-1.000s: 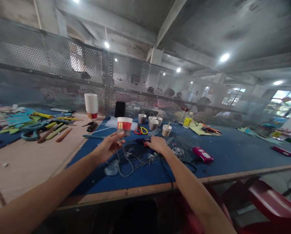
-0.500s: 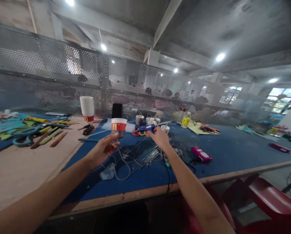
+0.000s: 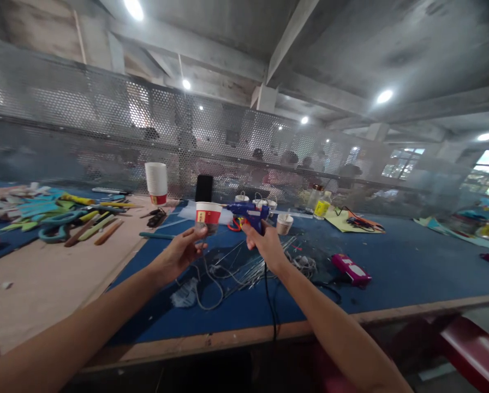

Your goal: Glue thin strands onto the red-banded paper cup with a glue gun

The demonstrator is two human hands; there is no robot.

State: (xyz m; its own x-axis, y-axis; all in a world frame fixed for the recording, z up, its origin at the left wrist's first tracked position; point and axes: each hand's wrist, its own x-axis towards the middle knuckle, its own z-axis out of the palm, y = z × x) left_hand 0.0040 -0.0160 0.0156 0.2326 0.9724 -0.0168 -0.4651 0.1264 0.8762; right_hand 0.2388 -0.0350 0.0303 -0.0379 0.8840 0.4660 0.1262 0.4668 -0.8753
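Note:
Between its thumb and fingers my left hand grips a red and white paper cup near its base, which looks grey. A grey cord trails from around that hand down to the table. My right hand is closed around the handle of a blue hot glue gun. Its nozzle points left, close to the cup's upper right side; whether they touch I cannot tell. A black cable hangs from the gun over the table's front edge. Below the hands lie thin clear sticks.
Behind stand small cups with cord handles, a black phone and a yellow-labelled bottle. A paper cup stack, scissors and clay tools are at left. A magenta box sits at right. A perforated metal screen closes the back.
My right hand has raised the glue gun off the table's back area and brought its nozzle up to the cup. The view has shifted slightly left.

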